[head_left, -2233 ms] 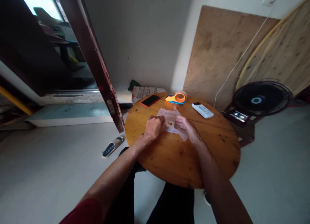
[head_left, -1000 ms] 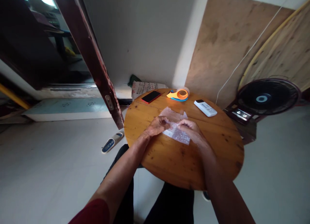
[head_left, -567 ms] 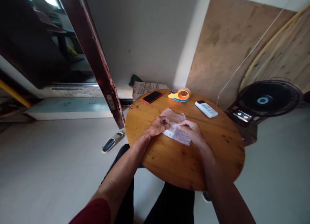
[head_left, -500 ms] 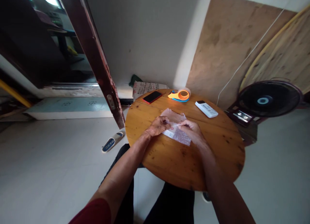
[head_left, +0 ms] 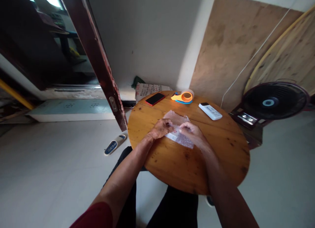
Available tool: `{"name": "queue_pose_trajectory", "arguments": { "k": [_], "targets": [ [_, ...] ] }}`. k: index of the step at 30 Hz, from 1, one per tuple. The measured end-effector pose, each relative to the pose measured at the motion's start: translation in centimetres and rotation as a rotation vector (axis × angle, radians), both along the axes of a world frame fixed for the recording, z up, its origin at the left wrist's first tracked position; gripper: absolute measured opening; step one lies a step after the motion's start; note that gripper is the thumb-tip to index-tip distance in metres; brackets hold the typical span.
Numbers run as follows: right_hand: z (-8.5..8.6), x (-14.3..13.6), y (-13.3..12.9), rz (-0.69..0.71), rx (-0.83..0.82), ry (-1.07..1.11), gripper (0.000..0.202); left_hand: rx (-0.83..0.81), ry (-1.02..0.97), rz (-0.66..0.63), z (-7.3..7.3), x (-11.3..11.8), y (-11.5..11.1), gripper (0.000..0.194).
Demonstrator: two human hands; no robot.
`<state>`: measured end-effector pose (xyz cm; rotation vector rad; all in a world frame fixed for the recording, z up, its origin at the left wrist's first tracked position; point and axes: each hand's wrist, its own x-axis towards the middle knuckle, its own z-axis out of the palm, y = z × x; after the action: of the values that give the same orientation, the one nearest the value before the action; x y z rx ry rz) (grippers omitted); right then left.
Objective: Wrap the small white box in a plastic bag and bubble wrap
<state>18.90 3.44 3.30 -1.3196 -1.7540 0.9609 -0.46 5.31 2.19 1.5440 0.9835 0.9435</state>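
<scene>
A clear plastic bubble-wrap piece (head_left: 185, 140) with a white label lies on the round wooden table (head_left: 172, 165). Over its left side, my left hand (head_left: 162, 127) is closed in a pinch, fingertips at the plastic. My right hand (head_left: 193, 131) pinches at the upper right part of the plastic, its fingertips close to those of the left. What exactly sits between the fingertips is too small to make out.
Along the table's far side are a red-edged phone (head_left: 155, 99), an orange tape dispenser (head_left: 183, 97) and a white device (head_left: 210, 111). A black fan (head_left: 273, 101) stands right of the table. A slipper (head_left: 115, 145) is on the floor at left.
The fingertips of my right hand have shifted slightly left, toward my left hand. The plastic has barely moved.
</scene>
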Motion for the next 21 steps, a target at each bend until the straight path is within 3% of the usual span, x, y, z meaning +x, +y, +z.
{"name": "queue_pose_trajectory", "arguments": {
  "k": [9,21],
  "targets": [
    [0.1,-0.06,-0.12,-0.016,-0.02,-0.024,0.02,0.038,0.044,-0.018,-0.27,-0.47,0.09,0.03],
    [0.31,-0.1,-0.17,-0.02,0.007,-0.082,0.019,0.069,0.078,-0.019,-0.37,-0.45,0.07,0.023]
  ]
}}
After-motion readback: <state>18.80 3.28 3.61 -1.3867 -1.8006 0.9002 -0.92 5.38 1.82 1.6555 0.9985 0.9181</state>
